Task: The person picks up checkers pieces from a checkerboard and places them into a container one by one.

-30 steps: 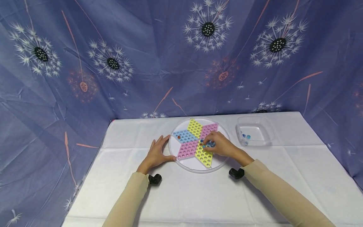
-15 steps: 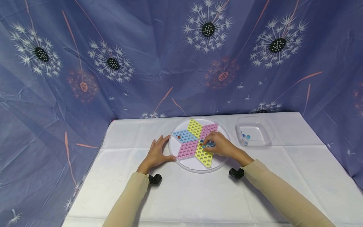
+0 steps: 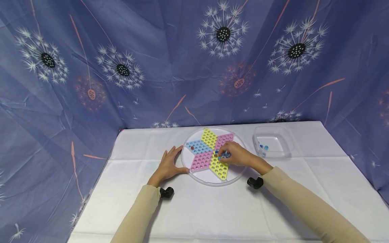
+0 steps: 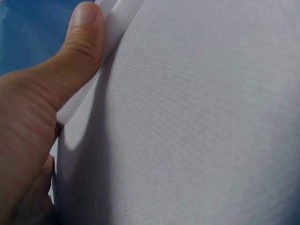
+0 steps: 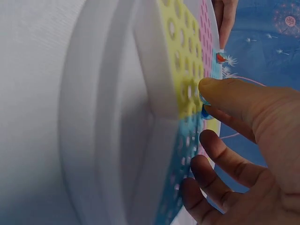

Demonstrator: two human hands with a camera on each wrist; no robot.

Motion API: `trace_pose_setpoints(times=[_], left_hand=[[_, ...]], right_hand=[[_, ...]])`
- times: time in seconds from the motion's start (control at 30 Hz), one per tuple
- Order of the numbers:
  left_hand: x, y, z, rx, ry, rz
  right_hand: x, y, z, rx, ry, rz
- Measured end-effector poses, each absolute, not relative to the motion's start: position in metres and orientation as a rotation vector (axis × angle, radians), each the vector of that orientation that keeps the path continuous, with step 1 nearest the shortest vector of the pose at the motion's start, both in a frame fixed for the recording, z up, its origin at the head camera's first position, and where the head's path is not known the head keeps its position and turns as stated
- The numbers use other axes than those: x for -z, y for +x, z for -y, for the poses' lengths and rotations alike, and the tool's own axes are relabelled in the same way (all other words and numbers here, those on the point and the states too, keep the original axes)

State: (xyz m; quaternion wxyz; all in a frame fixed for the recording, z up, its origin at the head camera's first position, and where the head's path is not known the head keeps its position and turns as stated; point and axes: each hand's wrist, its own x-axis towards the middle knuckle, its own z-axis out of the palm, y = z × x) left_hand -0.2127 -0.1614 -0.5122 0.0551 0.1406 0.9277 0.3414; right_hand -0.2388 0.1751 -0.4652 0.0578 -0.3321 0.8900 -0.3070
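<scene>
A round white Chinese checkers board [image 3: 204, 176] with yellow, pink and blue holed points lies on the table. My left hand [image 3: 167, 167] rests at its left rim, thumb and fingers spread; in the left wrist view the thumb [image 4: 84, 47] lies along the edge. Over the board's centre, my right hand [image 3: 237, 154] pinches a light blue marble [image 5: 203, 99] between thumb and index finger, mostly hidden by the thumb. A darker blue marble [image 5: 206, 113] shows just beside it. An orange marble [image 3: 216, 155] sits near these fingertips, another orange marble [image 3: 192, 148] on the left blue point.
Right of the board stands a clear plastic container [image 3: 275, 156] with several blue marbles [image 3: 265, 147] in its left side. A white cloth [image 3: 212, 212] covers the table. Behind hangs a blue curtain [image 3: 182, 47] with dandelion prints.
The head view has tilted slightly, shifting the scene a few pixels. Both hands hold nearly the same places at the board; the right forearm has shifted a little.
</scene>
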Motion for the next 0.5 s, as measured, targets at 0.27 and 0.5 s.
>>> trace_pose_setpoints(times=[0.27,0.5], left_hand=[[0.514,-0.213,0.162,-1.047,0.424,-2.819],[0.513,-0.214,0.162,-1.038,0.423,-2.817]], right_hand=[[0.448,-0.246,-0.178,0.922,-1.055,-2.656],[0.436,-0.252,-0.178,0.967,-1.078,-2.669]])
